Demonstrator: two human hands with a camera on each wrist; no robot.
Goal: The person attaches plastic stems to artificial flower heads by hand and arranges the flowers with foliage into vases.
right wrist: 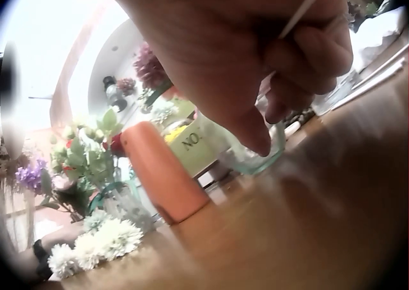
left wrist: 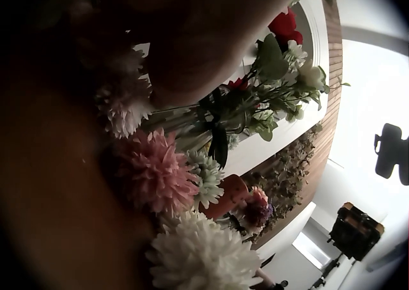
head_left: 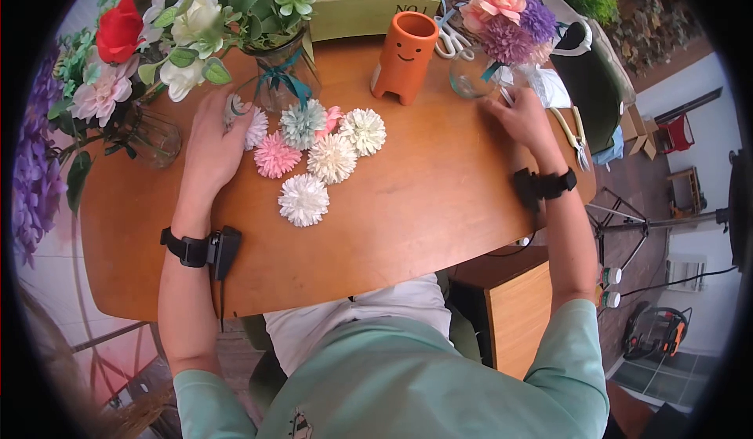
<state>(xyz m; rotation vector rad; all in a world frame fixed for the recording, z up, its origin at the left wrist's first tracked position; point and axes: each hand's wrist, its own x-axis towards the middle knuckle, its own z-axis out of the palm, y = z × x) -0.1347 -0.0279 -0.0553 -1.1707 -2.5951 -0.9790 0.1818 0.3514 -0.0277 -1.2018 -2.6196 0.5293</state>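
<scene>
My left hand [head_left: 213, 141] is at the left of a group of flower heads, its thumb beside a pale pinkish-white one [head_left: 256, 129]; its fingertips are partly hidden, so a grip cannot be made out. The left wrist view shows that pale flower [left wrist: 124, 108] below the hand [left wrist: 192, 47], near a pink one [left wrist: 160, 172]. Around them lie a pink head [head_left: 277, 155], a blue-green one [head_left: 303, 123] and several white or cream ones [head_left: 303, 200]. At the right, my right hand [head_left: 524, 117] pinches a thin white stick [right wrist: 301, 10], fingers curled in the right wrist view.
An orange smiling cup [head_left: 405, 56] stands at the back middle. Vases of flowers stand at the back left, with a glass vase [head_left: 469, 74] of pink and purple flowers at the back right. White scissors [head_left: 450, 40], pliers [head_left: 579, 137] and a green box [head_left: 353, 17] are also there.
</scene>
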